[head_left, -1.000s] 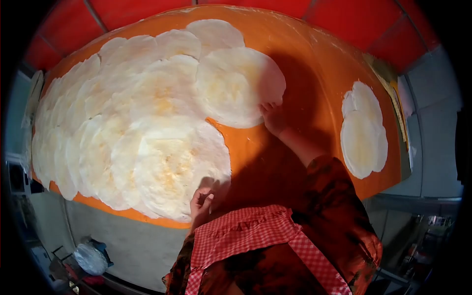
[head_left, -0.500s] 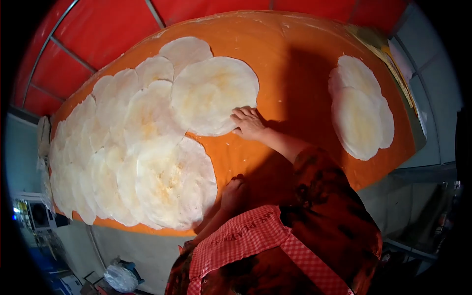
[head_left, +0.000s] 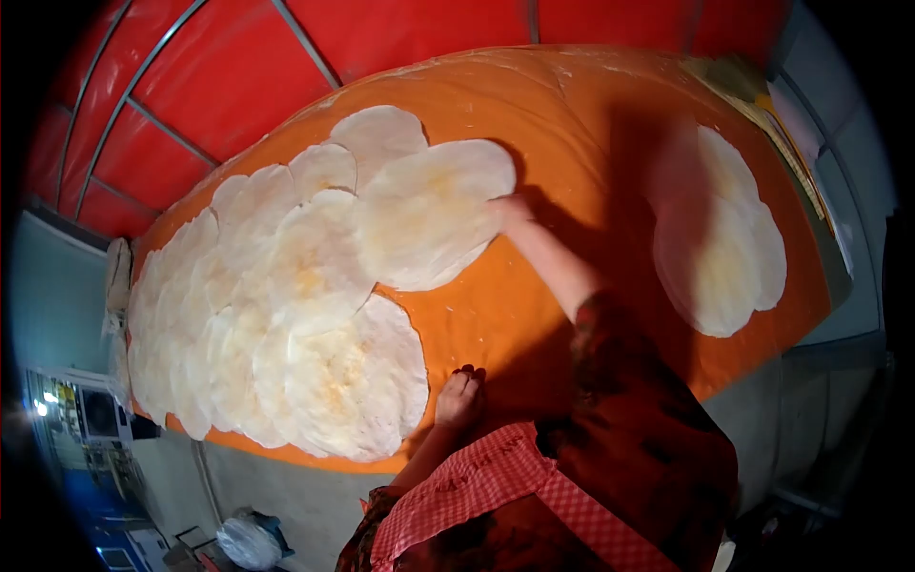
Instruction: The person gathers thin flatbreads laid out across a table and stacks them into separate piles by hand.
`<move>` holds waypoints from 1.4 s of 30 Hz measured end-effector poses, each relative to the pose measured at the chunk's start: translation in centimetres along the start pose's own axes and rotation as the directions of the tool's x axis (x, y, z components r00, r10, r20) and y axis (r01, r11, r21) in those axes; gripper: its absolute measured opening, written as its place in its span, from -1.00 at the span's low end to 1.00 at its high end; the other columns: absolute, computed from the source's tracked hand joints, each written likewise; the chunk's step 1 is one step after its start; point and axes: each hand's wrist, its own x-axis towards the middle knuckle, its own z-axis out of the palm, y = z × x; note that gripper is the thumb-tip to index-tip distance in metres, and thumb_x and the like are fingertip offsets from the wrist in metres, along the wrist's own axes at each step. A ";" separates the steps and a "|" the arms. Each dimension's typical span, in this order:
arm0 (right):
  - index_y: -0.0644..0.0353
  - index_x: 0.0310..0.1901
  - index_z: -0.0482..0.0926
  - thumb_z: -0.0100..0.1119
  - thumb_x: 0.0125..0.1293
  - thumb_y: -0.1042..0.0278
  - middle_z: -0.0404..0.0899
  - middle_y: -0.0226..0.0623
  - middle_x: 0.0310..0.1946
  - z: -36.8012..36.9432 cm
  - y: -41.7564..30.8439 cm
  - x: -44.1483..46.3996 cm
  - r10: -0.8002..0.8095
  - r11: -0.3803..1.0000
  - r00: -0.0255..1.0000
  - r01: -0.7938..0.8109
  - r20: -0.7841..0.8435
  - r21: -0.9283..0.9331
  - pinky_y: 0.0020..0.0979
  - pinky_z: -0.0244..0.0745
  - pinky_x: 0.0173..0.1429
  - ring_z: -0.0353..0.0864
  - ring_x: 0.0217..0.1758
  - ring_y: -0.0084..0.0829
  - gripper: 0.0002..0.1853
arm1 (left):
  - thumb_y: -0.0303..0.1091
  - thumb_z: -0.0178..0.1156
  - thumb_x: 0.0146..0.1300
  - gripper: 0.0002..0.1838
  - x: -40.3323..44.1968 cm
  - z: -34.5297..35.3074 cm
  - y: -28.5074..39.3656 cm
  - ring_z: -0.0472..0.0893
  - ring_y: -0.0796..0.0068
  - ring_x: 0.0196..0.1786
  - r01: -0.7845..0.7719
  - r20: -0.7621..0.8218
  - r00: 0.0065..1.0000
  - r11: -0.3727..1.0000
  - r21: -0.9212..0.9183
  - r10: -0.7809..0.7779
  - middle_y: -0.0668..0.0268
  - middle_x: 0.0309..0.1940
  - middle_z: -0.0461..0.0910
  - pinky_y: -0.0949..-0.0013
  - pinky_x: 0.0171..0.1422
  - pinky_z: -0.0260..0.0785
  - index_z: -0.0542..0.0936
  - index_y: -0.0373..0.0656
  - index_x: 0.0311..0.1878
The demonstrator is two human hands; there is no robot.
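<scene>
Many thin round flatbreads point(head_left: 329, 357) lie overlapping on an orange cloth point(head_left: 534, 334) over the left of the table. My right hand point(head_left: 510, 214) is closed on the right edge of a large pale flatbread point(head_left: 429, 205) at the near-centre top of this spread. That edge looks bent and raised; the fingertips are blurred. My left hand point(head_left: 460, 394) rests on the cloth to the right of the lowest flatbread, fingers curled, with nothing seen in it.
A separate group of overlapping flatbreads point(head_left: 720, 257) lies at the right, partly in shadow. Red sheeting point(head_left: 429, 33) on metal bars stands behind the table. A plastic-covered bundle point(head_left: 250, 541) is on the floor at lower left.
My right hand has gone from lying on the flatbread's lower right edge to gripping its right side, and that edge has lifted. My left hand stays on the cloth. The view has shifted slightly.
</scene>
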 end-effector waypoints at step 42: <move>0.00 -0.20 0.71 0.10 0.12 0.36 0.69 -0.30 -0.35 -1.2 -6.3 -12.9 -0.215 -0.279 0.880 0.361 0.424 -0.890 -0.11 0.50 -0.28 0.69 -0.19 -0.22 -0.76 | -0.46 0.19 0.03 -0.89 -1.2 -0.7 -0.3 0.52 0.11 -0.23 0.066 0.087 0.994 0.998 -0.011 -0.065 0.15 -0.34 0.49 0.17 -0.15 0.47 0.55 -0.22 -0.33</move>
